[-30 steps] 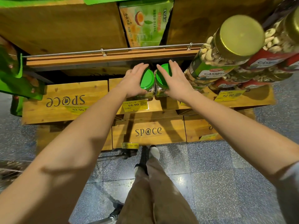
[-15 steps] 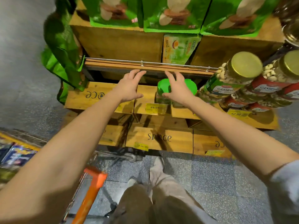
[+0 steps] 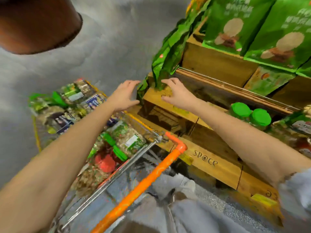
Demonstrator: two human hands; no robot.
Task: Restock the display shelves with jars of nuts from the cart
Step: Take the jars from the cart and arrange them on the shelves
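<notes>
Two green-lidded jars [image 3: 250,114] stand side by side on the wooden crate shelf [image 3: 208,158] at the right. The cart [image 3: 117,175], with an orange handle [image 3: 151,179], sits at the lower left and holds several jars of nuts [image 3: 127,138] with green and red lids. My left hand [image 3: 125,95] hovers above the cart's far end with fingers spread and holds nothing. My right hand [image 3: 176,93] is in front of the crate corner, fingers loosely spread, also empty. The view is blurred by motion.
Green snack bags [image 3: 252,27] fill the upper shelf and one bag [image 3: 166,54] hangs at its left corner by my hands. A metal rail [image 3: 235,86] runs along the shelf edge. Cashew jars [image 3: 301,125] lie at the far right. Grey floor [image 3: 67,64] spreads to the left.
Both hands have left the green-lidded jars on the shelf and swung left toward the cart. The view has turned left, bringing the cart and its jars into sight.
</notes>
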